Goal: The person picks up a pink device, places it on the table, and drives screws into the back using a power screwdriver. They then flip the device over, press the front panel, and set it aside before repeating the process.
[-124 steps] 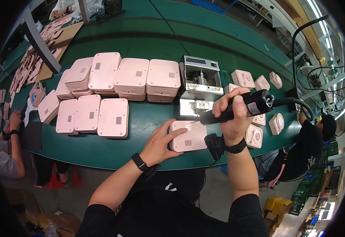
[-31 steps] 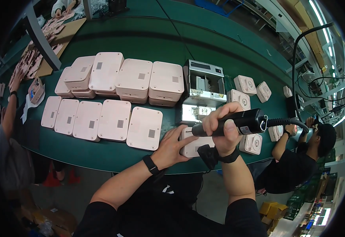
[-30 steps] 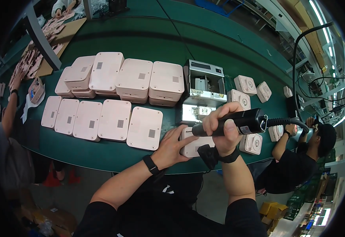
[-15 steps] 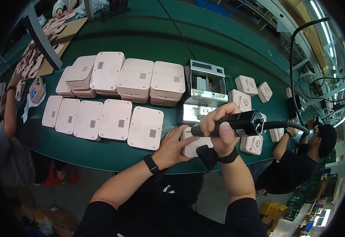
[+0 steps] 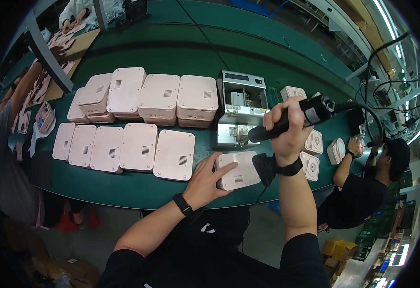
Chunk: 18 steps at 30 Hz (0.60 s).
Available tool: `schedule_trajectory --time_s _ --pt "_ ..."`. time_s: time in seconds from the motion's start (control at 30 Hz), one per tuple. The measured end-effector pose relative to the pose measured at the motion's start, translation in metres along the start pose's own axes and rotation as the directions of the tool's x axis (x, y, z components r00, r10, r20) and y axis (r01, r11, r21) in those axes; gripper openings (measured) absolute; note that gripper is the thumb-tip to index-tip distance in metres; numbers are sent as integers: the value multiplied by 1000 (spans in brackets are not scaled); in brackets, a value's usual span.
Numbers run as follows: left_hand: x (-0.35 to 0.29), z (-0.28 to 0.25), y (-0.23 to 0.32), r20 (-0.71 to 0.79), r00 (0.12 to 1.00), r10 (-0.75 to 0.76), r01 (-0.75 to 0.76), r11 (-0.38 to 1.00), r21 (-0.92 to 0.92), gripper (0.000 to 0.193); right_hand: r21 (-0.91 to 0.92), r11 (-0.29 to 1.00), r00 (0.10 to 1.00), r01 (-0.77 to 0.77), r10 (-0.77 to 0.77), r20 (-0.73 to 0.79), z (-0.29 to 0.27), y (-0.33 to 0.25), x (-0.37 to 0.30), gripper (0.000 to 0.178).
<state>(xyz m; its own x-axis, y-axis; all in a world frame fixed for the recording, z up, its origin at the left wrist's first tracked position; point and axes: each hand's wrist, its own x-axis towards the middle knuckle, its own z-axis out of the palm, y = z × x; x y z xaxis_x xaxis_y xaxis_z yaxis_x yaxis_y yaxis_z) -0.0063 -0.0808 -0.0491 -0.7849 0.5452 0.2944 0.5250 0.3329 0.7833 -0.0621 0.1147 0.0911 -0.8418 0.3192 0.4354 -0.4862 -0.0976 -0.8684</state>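
Observation:
My left hand point(image 5: 206, 180) grips the left side of a pale pink plastic housing point(image 5: 241, 176), its thumb lying across the top face. The housing rests on the green table near the front edge, vent slots upward. In my right hand point(image 5: 288, 128) is a black corded electric screwdriver point(image 5: 317, 110), its fingers wrapped round the body. The screwdriver is held above and beyond the housing, its nose pointing left at the front of a metal screw feeder point(image 5: 242, 108). Its bit is hard to make out against the bright metal.
Stacks of similar housings point(image 5: 198, 93) and a front row of them point(image 5: 174, 154) stand on the left. Right of the feeder sit several units with round parts point(image 5: 336, 151). The screwdriver's cable point(image 5: 371, 113) loops on the right. Co-workers sit at the right point(image 5: 364, 185) and left.
My right hand has lifted the screwdriver off the housing, up and right to the feeder's front. My left hand stays on the housing, now more exposed.

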Motion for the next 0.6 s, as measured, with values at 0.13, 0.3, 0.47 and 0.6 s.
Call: schedule_trajectory --time_s 0.13,0.3,0.47,0.6 --pt "-4 0 0 -5 1000 -20 21 1000 8 79 -90 995 997 -35 41 66 -2 -11 -1 25" --pt "-4 -3 0 -24 1000 -19 19 1000 -7 79 41 995 995 -93 93 24 -29 -36 -45 26" --pt "-2 -3 -2 6 1000 -29 29 1000 11 80 -40 999 1000 -21 22 11 -56 -45 -80 29" --pt "0 2 -2 1 1000 -29 29 999 20 81 -51 999 1000 6 -7 -7 -65 -44 -87 31"
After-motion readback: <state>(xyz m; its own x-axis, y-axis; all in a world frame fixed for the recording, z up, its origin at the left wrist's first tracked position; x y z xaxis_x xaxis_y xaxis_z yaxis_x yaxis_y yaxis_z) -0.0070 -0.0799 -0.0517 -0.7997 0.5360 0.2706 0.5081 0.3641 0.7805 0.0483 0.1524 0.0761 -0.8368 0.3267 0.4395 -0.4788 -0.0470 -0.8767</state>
